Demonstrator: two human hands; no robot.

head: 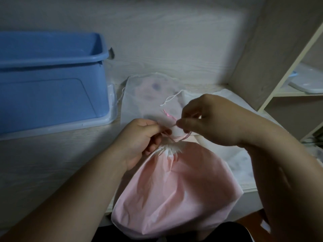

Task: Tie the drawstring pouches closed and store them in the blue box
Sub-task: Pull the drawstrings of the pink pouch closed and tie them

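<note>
Pink pouch [174, 186] on pale, seemingly wood-grain desk [52, 154]; left hand [139, 138], right hand [215, 119]: grip tight on its drawstring [167, 115].

One pink drawstring pouch [174, 189] at six o'clock. Two white translucent pouches [145, 95] [234, 159], twelve and three o'clock. One blue box [52, 81], nine o'clock. Two hands: left hand [145, 137], right hand [209, 119].

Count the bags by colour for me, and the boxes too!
Pink pouch: 1
White pouches: 2
Blue box: 1
Total: 4
</note>
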